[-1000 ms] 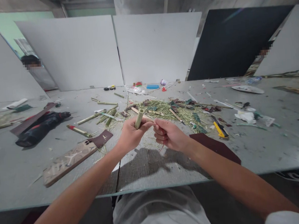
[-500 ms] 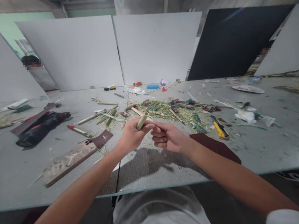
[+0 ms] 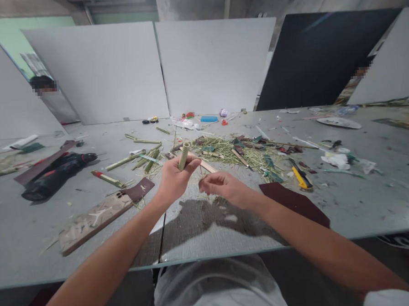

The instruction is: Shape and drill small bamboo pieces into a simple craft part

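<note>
Bamboo tube (image 3: 183,157) was near the centre of the frame, open end up and slightly tilted, gripped in the left hand (image 3: 172,181). Red thread (image 3: 201,170) ran from that hand down toward the right hand (image 3: 224,188), its fingers narrowly curled; could not tell whether they pinched it. Step in hand, by judgement: working thread at the tube. Next move seemed to call for a steady left grip and fine right-hand control. Shavings (image 3: 221,145) lay beyond, mid-frame.
</note>
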The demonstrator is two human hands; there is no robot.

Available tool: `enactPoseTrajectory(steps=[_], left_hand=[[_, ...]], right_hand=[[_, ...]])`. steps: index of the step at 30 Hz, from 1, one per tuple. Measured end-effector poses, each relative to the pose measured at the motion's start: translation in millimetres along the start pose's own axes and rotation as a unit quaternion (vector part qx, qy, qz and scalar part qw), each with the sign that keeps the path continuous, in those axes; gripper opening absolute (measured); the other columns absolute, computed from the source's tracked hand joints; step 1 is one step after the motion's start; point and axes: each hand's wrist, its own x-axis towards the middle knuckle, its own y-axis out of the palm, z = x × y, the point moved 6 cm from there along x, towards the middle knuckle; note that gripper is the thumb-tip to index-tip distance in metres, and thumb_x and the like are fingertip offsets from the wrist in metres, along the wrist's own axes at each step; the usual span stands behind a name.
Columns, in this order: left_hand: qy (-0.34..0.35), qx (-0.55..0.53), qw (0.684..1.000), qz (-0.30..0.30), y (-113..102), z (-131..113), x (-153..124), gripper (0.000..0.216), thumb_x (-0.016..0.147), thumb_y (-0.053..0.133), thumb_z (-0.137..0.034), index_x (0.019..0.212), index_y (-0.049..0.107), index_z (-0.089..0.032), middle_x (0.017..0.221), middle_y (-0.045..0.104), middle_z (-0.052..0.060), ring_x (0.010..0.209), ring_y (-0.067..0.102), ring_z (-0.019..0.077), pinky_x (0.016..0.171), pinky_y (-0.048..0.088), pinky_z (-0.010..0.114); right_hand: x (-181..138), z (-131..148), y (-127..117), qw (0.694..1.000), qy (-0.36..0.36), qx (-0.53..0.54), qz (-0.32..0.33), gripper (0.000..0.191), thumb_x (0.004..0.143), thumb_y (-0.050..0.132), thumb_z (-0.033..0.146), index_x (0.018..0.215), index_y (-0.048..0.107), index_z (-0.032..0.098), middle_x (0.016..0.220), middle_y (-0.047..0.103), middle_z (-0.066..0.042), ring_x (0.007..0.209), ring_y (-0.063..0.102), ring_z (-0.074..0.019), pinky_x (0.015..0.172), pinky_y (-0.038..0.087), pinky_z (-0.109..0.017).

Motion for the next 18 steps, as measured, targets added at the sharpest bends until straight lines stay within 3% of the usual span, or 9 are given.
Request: enactPoseTrajectory(steps=[5,11,13,16,18], left_hand=[[-0.012,0.022,1.000,-0.006,-1,8,3,0.025,0.084,0.060,-0.036,0.070,0.062,-0.015,0.053,0.042,-0.004,0.049,0.035,0.0079,0.048,0.031,0.023],[-0.024,0.047,0.999,0.001,2,19,6,0.029,0.084,0.060,-0.040,0.071,0.062,-0.015,0.058,0.044,-0.003,0.053,0.036,0.0080,0.051,0.033,0.022],[-0.046,0.030,0.998,0.023,5,24,6,0.027,0.084,0.060,-0.041,0.082,0.065,-0.015,0.061,0.047,-0.003,0.052,0.037,0.0075,0.050,0.032,0.022],[-0.107,-0.059,0.990,0.067,11,29,5,0.037,0.085,0.059,-0.047,0.105,0.063,-0.017,0.063,0.050,-0.004,0.044,0.033,0.0058,0.043,0.027,0.021],[-0.145,-0.130,0.973,0.127,18,28,0,0.041,0.085,0.057,-0.053,0.100,0.064,-0.016,0.057,0.045,-0.005,0.040,0.026,0.0049,0.039,0.021,0.021]], right_hand=[[-7,0,21,0.988,0.026,-0.059,0.137,0.033,0.083,0.068,0.047,0.080,0.073,0.015,0.073,0.060,-0.001,0.065,0.049,-0.0113,0.062,0.036,-0.027],[-9,-6,25,0.984,0.049,-0.019,0.170,0.032,0.079,0.073,0.046,0.079,0.075,0.015,0.071,0.062,-0.002,0.065,0.051,-0.0110,0.059,0.036,-0.025],[-5,-5,19,0.993,0.028,0.012,0.117,0.034,0.079,0.072,0.049,0.079,0.074,0.015,0.066,0.057,0.000,0.059,0.047,-0.0095,0.055,0.034,-0.024],[0,-1,-4,0.994,-0.040,0.086,-0.062,0.034,0.079,0.071,0.052,0.080,0.074,0.019,0.065,0.052,0.002,0.053,0.039,-0.0080,0.051,0.031,-0.025],[0,2,-19,0.975,-0.081,0.123,-0.166,0.030,0.078,0.073,0.051,0.080,0.074,0.022,0.068,0.053,0.002,0.053,0.039,-0.0080,0.051,0.031,-0.025]])
